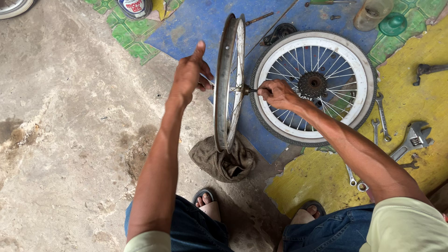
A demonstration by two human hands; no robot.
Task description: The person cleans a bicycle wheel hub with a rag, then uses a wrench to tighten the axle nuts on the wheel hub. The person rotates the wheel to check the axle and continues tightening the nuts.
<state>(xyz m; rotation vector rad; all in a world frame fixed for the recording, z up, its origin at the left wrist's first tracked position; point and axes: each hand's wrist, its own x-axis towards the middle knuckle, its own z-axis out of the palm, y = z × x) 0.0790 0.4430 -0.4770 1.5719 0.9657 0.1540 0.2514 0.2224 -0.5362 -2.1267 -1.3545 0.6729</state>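
Soft, even daylight fills the scene, bright without harsh glare. Shadows are faint and short, gathering under the rag (224, 161) and the forearms. The picture is sharp across most of the concrete floor (70, 140), with slight wide-angle stretching toward the edges and corners.

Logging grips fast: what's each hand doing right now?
Left hand: closed on the axle end of the upright bare rim.
Right hand: closed on the opposite axle end.

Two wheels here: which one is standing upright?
The bare metal rim, held at its axle by the left hand and right hand. The tyred white-rimmed wheel lies flat.
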